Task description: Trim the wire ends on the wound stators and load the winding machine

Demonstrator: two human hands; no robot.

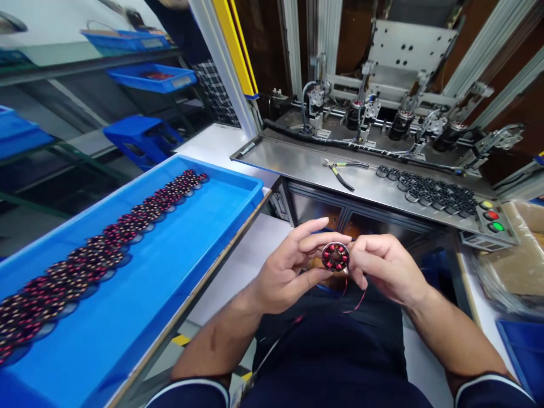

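Observation:
My left hand point(289, 263) is closed on a round motor stator point(335, 256), its rim held between thumb and fingers. Red wire coils and a dark core show on the face turned toward me. At the stator's right edge, my right hand point(380, 263) is closed in a pinch, its fingertips on the thin red lead wire point(356, 309). The wire's loose ends hang below the fingers; the exact pinch point is partly hidden. Both hands are above my lap, in front of the metal bench.
A blue tray point(170, 283) on the left bears rows of wound stators point(127, 226). On the metal ledge point(293, 164) lie cutting pliers point(340, 171) and several black cores point(437, 190). A winding machine point(399, 107) stands behind, with a button box point(491, 218) at right.

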